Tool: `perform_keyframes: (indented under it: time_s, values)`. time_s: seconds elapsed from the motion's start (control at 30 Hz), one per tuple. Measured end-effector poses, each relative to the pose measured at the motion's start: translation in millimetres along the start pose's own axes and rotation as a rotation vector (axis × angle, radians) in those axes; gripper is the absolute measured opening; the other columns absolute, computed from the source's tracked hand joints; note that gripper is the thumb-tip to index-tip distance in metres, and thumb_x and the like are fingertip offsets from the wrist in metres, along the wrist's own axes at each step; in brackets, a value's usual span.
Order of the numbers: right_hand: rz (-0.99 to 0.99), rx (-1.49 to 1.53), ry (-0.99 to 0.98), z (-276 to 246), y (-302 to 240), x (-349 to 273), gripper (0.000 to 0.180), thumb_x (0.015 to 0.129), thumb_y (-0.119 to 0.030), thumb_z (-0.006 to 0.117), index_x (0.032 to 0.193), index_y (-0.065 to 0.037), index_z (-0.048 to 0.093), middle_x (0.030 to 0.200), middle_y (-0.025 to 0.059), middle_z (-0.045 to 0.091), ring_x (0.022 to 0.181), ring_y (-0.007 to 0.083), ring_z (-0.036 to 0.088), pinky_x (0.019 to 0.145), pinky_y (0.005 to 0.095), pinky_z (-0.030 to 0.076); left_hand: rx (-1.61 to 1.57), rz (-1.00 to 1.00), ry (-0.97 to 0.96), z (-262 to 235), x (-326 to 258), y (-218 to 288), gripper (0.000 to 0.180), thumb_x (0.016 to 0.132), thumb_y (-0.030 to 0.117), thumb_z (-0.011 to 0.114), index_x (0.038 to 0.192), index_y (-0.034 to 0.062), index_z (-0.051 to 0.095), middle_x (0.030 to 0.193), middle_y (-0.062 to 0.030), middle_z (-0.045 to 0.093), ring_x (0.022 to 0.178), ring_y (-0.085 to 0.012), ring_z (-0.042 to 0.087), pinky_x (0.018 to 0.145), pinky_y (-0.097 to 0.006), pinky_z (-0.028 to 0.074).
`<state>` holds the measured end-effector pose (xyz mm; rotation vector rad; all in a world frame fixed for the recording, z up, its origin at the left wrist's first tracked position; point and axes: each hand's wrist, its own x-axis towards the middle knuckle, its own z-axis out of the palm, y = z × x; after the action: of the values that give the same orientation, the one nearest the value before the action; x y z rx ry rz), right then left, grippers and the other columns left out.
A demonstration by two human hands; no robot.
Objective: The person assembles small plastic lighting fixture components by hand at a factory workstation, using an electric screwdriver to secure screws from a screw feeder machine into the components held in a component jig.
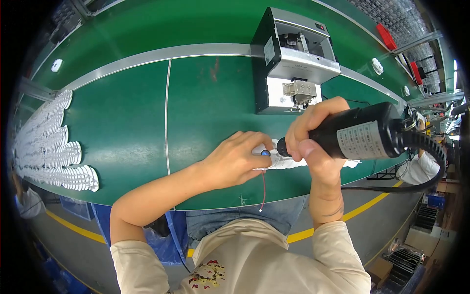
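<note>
My right hand point(320, 139) grips a black corded electric screwdriver point(357, 133), held tilted with its nose pointing left and down. That nose reaches a white plastic part point(289, 162) lying on the green bench; whether the bit touches a screw is hidden. With closed fingers, my left hand point(240, 159) holds the part's left end against the bench. Between its thumb and forefinger shows a small round blue piece point(265, 153). A thin red wire point(264, 188) hangs from the part toward the bench's front edge and ends in a small white connector.
A black and silver benchtop machine point(303, 66) stands beyond my hands. Stacked white plastic parts point(81, 179) line the bench's left side. The screwdriver's thick black cable point(433, 179) loops at the right. Farther right is another person point(422, 167).
</note>
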<state>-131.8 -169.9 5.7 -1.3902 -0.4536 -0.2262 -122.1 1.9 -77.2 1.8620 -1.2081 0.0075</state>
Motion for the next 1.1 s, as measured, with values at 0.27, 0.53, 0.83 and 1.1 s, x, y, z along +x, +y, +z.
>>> perform_keyframes:
  time_s: [0.27, 0.53, 0.83, 1.1]
  values:
    - [-0.182, 0.228, 0.063, -22, -15, 24, 0.036, 0.072, -0.003, 0.055, 0.106, 0.002, 0.045, 0.061, 0.0064, 0.049, 0.045, 0.0133, 0.048, 0.045, 0.0284, 0.044, 0.003, 0.028, -0.029, 1, -2, -3, 0.022, 0.066, 0.007, 0.072, 0.084, 0.01, 0.061, 0.108, -0.0065, 0.052, 0.096, -0.0271, 0.054, 0.079, -0.039, 0.044]
    - [-0.25, 0.005, 0.275, -37, -23, 71, 0.031, 0.073, -0.002, 0.051, 0.103, 0.004, 0.048, 0.063, 0.0082, 0.051, 0.045, 0.0153, 0.048, 0.046, 0.0314, 0.044, 0.024, 0.007, -0.073, 1, -4, -4, 0.026, 0.066, 0.009, 0.074, 0.088, 0.0118, 0.062, 0.108, -0.0069, 0.052, 0.106, -0.0277, 0.054, 0.08, -0.039, 0.044]
    - [-0.122, 0.082, 0.197, -36, -12, 68, 0.026, 0.073, -0.002, 0.055, 0.097, 0.004, 0.049, 0.061, 0.0071, 0.05, 0.043, 0.0142, 0.047, 0.044, 0.0301, 0.042, 0.023, 0.011, -0.051, 0, -5, -4, 0.024, 0.066, 0.009, 0.075, 0.087, 0.0116, 0.063, 0.108, -0.0065, 0.053, 0.105, -0.0277, 0.055, 0.079, -0.038, 0.044]
    - [-0.075, 0.044, 0.126, 6, -25, -3, 0.035, 0.067, -0.009, 0.054, 0.099, -0.004, 0.04, 0.058, 0.0037, 0.041, 0.037, 0.0117, 0.038, 0.038, 0.0272, 0.037, -0.006, 0.035, -0.022, 1, -3, -2, 0.023, 0.065, 0.008, 0.073, 0.085, 0.011, 0.063, 0.109, -0.0049, 0.052, 0.096, -0.0256, 0.054, 0.079, -0.037, 0.044]
